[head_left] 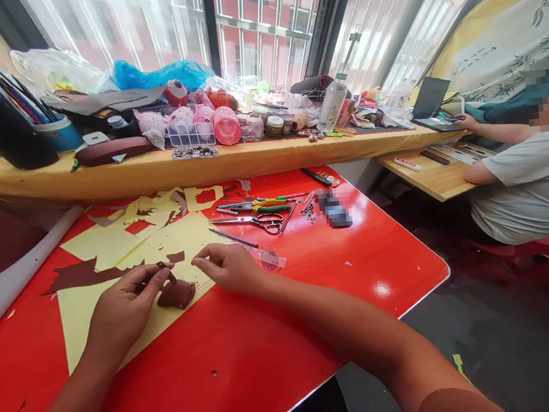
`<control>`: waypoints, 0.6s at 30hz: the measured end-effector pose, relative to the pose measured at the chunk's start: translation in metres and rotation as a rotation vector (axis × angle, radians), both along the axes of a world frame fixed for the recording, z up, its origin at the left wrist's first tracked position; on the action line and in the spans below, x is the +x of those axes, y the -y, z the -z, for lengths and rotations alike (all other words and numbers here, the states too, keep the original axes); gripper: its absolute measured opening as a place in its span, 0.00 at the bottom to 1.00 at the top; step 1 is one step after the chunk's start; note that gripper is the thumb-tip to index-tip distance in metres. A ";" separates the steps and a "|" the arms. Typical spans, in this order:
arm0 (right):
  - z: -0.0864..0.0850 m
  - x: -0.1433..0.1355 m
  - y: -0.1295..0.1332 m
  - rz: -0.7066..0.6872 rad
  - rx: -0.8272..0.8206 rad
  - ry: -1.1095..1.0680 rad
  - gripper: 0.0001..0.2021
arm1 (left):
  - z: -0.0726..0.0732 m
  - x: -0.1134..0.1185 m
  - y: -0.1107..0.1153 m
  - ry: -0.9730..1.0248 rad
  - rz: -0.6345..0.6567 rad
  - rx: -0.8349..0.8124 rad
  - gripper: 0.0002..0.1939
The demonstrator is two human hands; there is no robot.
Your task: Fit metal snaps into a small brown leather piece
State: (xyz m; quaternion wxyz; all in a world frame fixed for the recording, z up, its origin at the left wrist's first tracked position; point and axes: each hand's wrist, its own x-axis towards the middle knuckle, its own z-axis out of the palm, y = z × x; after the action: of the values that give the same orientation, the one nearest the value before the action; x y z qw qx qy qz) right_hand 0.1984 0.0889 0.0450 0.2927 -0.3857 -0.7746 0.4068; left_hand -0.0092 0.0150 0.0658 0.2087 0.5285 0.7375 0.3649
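Observation:
Between the thumb and fingers of my left hand (131, 298) is a narrow brown strip (169, 273), leather-like, running down to a small dark brown pouch-shaped piece (177, 294). That piece lies over yellow paper (91, 312); whether strip and piece are joined I cannot make out. My right hand (224, 265) hovers just right of them, thumb and forefinger pinched together. Anything in that pinch is too small to name. Beyond my left hand lie a ragged brown scrap (81, 274) and a small brown offcut (176, 257).
Scissors (261, 221), pliers (260, 206) and a pencil (233, 237) lie past my right hand on the red table (314, 331). A cluttered ledge (127, 171) runs behind, holding jars and a divided plastic box (191, 135). At right a person (526, 177) sits by a laptop (432, 105).

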 end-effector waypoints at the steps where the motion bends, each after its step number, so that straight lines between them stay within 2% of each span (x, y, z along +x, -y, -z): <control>1: 0.000 0.013 0.000 0.005 0.011 0.012 0.16 | -0.002 0.001 0.000 -0.018 -0.021 -0.003 0.14; 3: 0.001 0.046 -0.005 0.086 0.043 0.055 0.15 | -0.004 0.002 0.001 -0.028 -0.045 0.004 0.14; 7: 0.003 0.124 -0.023 0.337 0.089 0.176 0.18 | -0.005 0.005 0.003 0.063 -0.005 -0.017 0.15; 12: -0.004 0.210 -0.036 0.566 0.139 0.319 0.18 | -0.001 0.007 0.001 0.075 -0.012 -0.084 0.16; 15: -0.009 0.242 -0.036 0.651 0.167 0.437 0.16 | 0.001 0.008 -0.001 0.058 -0.032 -0.079 0.15; 18: -0.011 0.256 -0.036 0.667 0.178 0.553 0.13 | 0.002 0.008 -0.003 0.053 -0.027 -0.110 0.15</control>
State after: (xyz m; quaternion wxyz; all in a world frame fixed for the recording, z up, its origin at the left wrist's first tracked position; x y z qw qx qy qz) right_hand 0.4544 0.1247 0.0556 0.2219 -0.6822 -0.6890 0.1032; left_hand -0.0015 0.0181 0.0642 0.2518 0.4966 0.7576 0.3405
